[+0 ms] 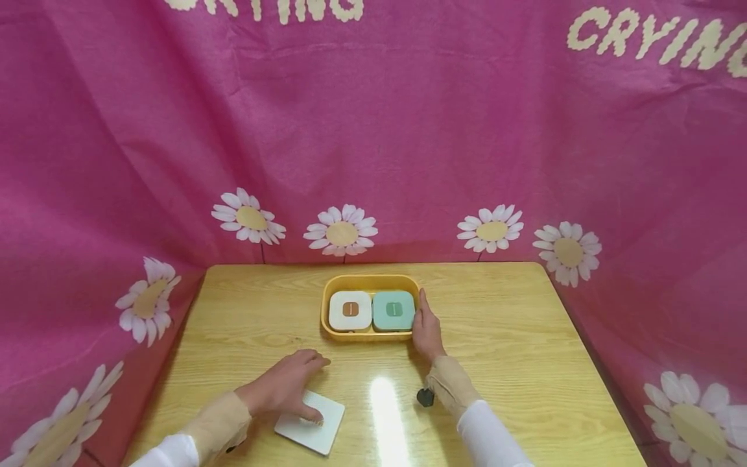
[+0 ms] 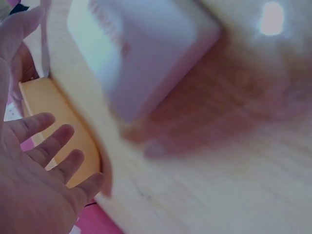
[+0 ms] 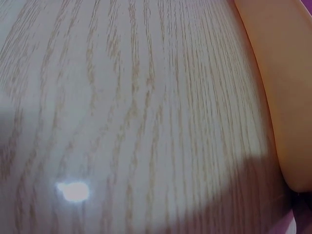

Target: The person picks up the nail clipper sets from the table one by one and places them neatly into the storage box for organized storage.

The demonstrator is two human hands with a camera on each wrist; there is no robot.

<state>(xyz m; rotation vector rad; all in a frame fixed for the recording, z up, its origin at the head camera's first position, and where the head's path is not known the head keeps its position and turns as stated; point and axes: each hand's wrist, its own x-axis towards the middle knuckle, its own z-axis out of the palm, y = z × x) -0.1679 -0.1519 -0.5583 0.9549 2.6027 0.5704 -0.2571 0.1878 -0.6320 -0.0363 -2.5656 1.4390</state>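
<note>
My left hand (image 1: 284, 386) hovers over a white square box (image 1: 328, 427) near the table's front, fingers spread. In the left wrist view the box, with its blurred orange lettering, stands apart from the outstretched fingers (image 2: 63, 163). At the right end of a yellow tray (image 1: 344, 281), my right hand (image 1: 428, 332) lies with its fingers along the outer wall. Inside the tray sit a white square box with a brown label (image 1: 336, 319) and a mint-green one (image 1: 405, 321), side by side. The right wrist view shows the tray wall (image 3: 282, 87) but no fingers.
The wooden table (image 1: 502, 363) carries a bright light reflection in front of the tray. A pink curtain (image 1: 408, 143) with daisies and lettering hangs behind it and on both sides. A small black object (image 1: 425, 397) is at the right wrist.
</note>
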